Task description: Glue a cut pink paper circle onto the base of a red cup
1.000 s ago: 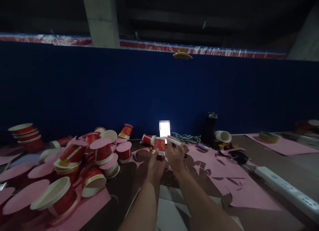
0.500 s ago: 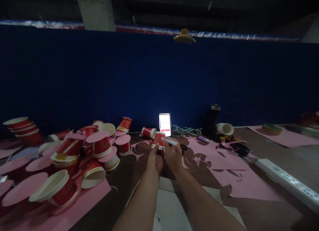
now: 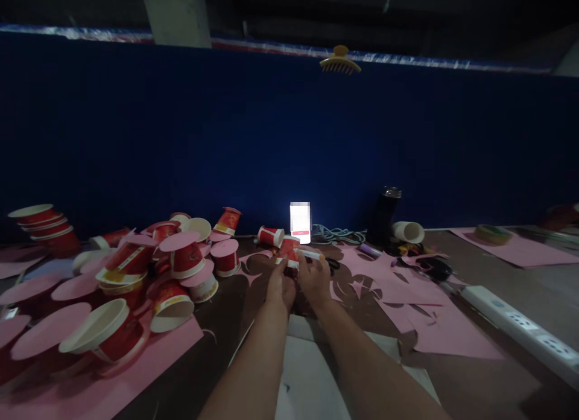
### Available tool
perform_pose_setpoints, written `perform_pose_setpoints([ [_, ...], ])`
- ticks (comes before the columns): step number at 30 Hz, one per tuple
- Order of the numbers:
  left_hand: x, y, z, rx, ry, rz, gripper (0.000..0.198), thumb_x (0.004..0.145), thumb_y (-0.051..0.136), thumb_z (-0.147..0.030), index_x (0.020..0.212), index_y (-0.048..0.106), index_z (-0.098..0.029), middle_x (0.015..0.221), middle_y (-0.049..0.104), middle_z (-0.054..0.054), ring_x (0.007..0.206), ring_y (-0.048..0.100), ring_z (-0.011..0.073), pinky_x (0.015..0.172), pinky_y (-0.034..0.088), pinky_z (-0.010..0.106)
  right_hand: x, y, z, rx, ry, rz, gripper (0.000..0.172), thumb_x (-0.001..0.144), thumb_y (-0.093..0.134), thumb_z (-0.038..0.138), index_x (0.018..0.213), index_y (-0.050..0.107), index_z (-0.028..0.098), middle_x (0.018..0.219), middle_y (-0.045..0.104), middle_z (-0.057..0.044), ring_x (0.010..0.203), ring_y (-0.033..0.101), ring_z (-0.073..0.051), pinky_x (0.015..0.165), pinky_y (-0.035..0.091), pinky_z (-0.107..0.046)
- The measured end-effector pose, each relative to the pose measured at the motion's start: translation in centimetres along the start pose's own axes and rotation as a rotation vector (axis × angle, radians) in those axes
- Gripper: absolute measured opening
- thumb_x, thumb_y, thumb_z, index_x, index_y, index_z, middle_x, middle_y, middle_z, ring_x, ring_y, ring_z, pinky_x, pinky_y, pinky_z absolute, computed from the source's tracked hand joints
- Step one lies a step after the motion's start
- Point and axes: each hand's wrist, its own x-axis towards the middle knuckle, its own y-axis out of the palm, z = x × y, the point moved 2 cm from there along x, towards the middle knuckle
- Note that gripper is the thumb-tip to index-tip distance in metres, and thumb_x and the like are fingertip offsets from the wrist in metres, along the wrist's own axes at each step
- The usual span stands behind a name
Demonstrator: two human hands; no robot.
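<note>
At left, several cups (image 3: 226, 265) already wear pink discs (image 3: 180, 241); a stack (image 3: 56, 236) shows none. Mid-desk (image 3: 196, 369), the left hand (image 3: 281, 285) grips an upturned red cup (image 3: 286, 247), no disc visible on it, while the right hand (image 3: 315, 276) pinches a white stick (image 3: 310, 254) beside it, contact unclear. Rightward lie cut sheets (image 3: 456, 341).
</note>
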Motion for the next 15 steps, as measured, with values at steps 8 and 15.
perform_pose_setpoints([
  [8,0.46,-0.43,0.09,0.006,-0.02,0.014,0.019,0.082,0.055,-0.016,0.098,0.065,-0.011,0.077,0.069,0.007,0.071,0.065,0.0146,0.072,0.052,0.025,-0.24,0.28,0.18,-0.016,0.077,0.021,0.025,0.091,0.045,0.033,0.09,0.064,0.017,0.091,0.067,-0.01,0.089,0.06,-0.02,0.084,0.044,-0.038],
  [15,0.68,-0.66,-0.07,0.011,-0.019,0.013,0.021,0.081,0.057,-0.016,0.1,0.064,-0.011,0.075,0.069,0.006,0.066,0.065,0.0144,0.066,0.051,0.024,-0.39,0.19,0.23,-0.014,0.09,0.04,0.027,0.092,0.041,0.033,0.093,0.063,0.017,0.093,0.067,-0.009,0.09,0.058,-0.021,0.086,0.042,-0.039],
])
